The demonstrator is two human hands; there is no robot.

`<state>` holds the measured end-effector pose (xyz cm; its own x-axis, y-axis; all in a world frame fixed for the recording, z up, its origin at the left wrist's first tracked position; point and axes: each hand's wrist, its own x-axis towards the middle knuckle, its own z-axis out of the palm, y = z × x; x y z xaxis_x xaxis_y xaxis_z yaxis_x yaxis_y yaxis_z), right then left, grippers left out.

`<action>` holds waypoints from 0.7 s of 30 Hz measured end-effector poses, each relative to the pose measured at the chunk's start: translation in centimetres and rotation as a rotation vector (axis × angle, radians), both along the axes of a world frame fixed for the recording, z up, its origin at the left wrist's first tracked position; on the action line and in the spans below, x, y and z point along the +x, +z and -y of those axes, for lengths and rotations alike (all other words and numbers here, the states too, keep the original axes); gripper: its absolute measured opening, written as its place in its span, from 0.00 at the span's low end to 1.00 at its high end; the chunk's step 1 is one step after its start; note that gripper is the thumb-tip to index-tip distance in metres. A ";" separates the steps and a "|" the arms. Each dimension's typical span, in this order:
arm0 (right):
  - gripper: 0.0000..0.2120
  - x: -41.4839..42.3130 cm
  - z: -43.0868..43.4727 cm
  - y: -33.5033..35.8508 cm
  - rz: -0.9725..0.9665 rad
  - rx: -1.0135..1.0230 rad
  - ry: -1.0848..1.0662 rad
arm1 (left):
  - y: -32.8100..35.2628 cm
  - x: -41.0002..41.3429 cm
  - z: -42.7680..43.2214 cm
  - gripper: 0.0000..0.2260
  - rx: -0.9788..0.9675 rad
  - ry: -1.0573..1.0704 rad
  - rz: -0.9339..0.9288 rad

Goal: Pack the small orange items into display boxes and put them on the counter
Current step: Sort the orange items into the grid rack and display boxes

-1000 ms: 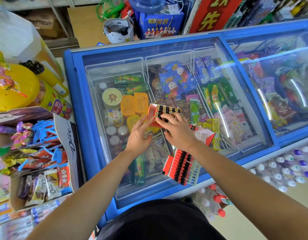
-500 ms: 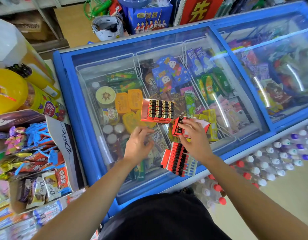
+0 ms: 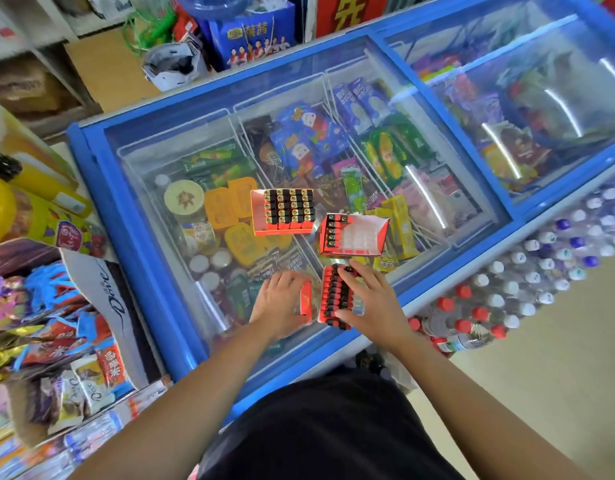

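Note:
A full red display box (image 3: 282,212) of small orange items with black caps stands on the freezer's glass lid (image 3: 150,188). To its right lies a second display box (image 3: 354,234), filled along its left side only. Nearest to me is a tray of orange items (image 3: 334,296) at the lid's front edge. My right hand (image 3: 370,303) rests on that tray, fingers spread over its right side. My left hand (image 3: 281,303) grips the tray's red left flap (image 3: 306,299).
The blue chest freezer (image 3: 91,188) is full of ice creams under glass. A Dove carton (image 3: 101,292) of sweets stands on the left. Shrink-wrapped bottles (image 3: 506,289) with red, white and purple caps are stacked on the floor at the right. Shelves and boxes stand behind the freezer.
Both hands left the two far boxes and came back to the nearest tray. The partly filled box now lies set down to the right of the full one.

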<state>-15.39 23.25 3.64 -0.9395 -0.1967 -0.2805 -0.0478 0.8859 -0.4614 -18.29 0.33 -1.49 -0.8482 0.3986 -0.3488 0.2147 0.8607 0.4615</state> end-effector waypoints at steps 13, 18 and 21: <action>0.38 -0.1 4.3 0.3 -0.051 0.030 -0.235 | 2.9 1.1 4.2 0.10 0.599 0.841 0.257; 0.40 -1.3 5.3 1.5 0.009 0.012 -0.279 | 6.0 1.5 4.3 0.06 0.973 1.136 0.379; 0.37 -1.5 4.5 2.8 -0.011 -0.053 -0.305 | 7.5 1.8 4.3 0.05 1.132 1.176 0.471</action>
